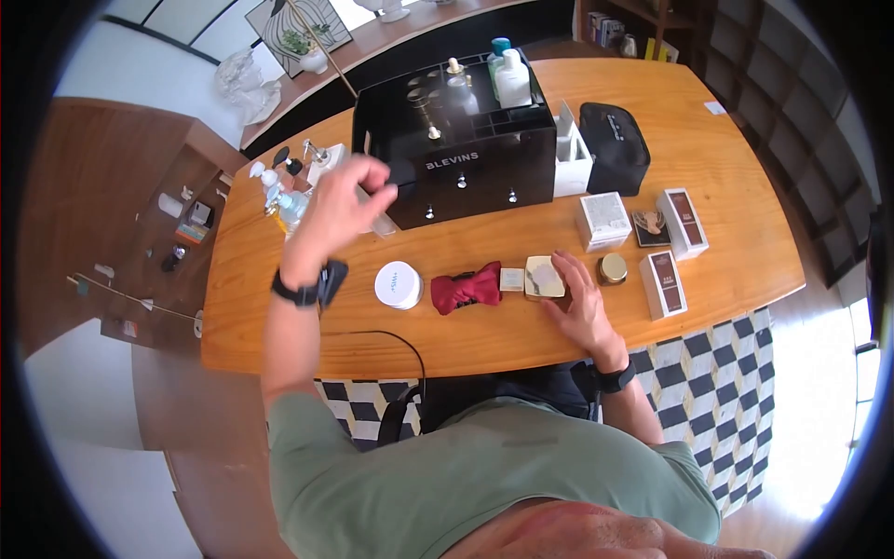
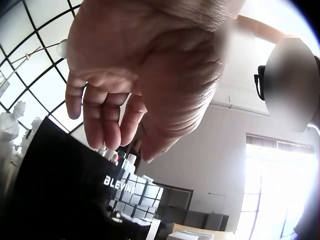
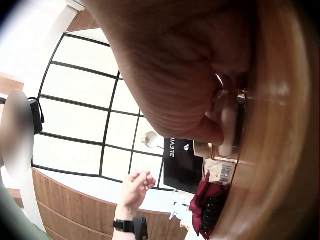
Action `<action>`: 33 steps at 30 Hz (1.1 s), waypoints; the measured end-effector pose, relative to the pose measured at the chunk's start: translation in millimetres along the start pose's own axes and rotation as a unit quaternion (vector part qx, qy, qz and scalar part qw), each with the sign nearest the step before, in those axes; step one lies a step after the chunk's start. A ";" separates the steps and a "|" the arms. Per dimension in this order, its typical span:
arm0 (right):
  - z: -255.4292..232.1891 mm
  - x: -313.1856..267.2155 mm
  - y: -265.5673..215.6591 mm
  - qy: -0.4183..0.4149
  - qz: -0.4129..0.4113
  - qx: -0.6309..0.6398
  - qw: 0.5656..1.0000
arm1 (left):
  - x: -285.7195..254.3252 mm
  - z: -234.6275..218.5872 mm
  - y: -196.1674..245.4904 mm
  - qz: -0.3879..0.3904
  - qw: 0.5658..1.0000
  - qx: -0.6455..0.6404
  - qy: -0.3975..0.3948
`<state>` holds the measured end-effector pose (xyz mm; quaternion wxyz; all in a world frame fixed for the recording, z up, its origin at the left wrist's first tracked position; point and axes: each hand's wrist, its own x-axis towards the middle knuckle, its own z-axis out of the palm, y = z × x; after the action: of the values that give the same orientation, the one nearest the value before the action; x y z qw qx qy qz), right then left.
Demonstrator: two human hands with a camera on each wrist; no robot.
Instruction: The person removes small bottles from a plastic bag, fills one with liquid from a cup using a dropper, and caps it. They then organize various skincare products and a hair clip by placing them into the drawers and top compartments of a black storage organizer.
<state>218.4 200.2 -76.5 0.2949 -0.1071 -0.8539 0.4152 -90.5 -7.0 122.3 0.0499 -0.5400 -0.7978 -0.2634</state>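
Note:
My left hand (image 1: 340, 210) is raised over the left side of the table, near the front left corner of a black cosmetics organizer (image 1: 494, 172). Its fingers bend loosely, and the left wrist view shows nothing in the palm (image 2: 145, 65). At the table's front, my right hand (image 1: 585, 307) rests beside a square cream-topped jar (image 1: 543, 278), fingers and thumb at its right edge. Left of that jar lie a small pale box (image 1: 511, 279), a burgundy bow (image 1: 466, 287) and a round white-lidded jar (image 1: 399, 285). A gold-lidded jar (image 1: 612, 269) stands right of the hand.
Several pump bottles (image 1: 291, 203) stand at the left. White bottles (image 1: 513, 79) sit on the organizer. A white holder (image 1: 571, 156) and black bag (image 1: 615, 149) stand beside it. White boxes (image 1: 665, 284) occupy the right. A black cable (image 1: 391, 335) crosses the front edge.

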 end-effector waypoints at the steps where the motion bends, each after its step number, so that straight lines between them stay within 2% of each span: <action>1: -0.1 0.0 0.9 0.002 0.001 -0.005 1.000 | 23.9 -7.6 -3.3 -0.020 1.000 0.014 -0.018; 3: 0.3 1.4 0.5 0.002 -0.004 -0.010 1.000 | 79.3 -14.3 -24.1 0.035 0.997 0.051 -0.044; 5: 0.2 2.1 1.3 0.004 -0.010 -0.019 1.000 | 126.7 -7.5 -47.4 0.033 0.996 0.058 -0.053; 7: 0.9 1.5 3.1 0.017 -0.016 -0.020 1.000 | 169.3 2.7 -70.1 0.026 0.984 0.126 -0.122; 9: 0.6 1.6 1.1 0.024 -0.023 -0.018 0.999 | 194.2 19.0 -92.6 0.069 0.970 0.172 -0.160; 11: 0.4 1.4 0.3 0.020 -0.006 -0.005 1.000 | 209.2 38.4 -107.5 0.044 0.949 0.220 -0.220; 14: -0.6 1.8 0.9 0.026 -0.019 -0.006 0.999 | 206.8 44.7 -98.1 -0.010 0.959 0.175 -0.222; 17: -1.6 2.7 1.0 0.018 -0.022 -0.006 1.000 | 206.7 42.0 -95.9 -0.022 0.961 0.175 -0.211; 21: -0.2 2.9 1.1 0.013 -0.021 0.006 1.000 | 202.8 39.6 -98.9 -0.006 0.966 0.154 -0.209; 26: -0.6 1.1 -0.2 0.003 -0.008 0.004 1.000 | 194.2 40.7 -96.4 0.006 0.974 0.146 -0.171; 33: 1.0 1.3 -1.4 0.009 -0.022 -0.001 1.000 | 191.4 36.0 -96.5 0.016 0.974 0.146 -0.171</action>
<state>216.9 199.3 -75.4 0.3117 -0.0920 -0.8537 0.4069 -247.6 143.1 125.7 -0.0043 -0.5770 -0.8154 -0.0468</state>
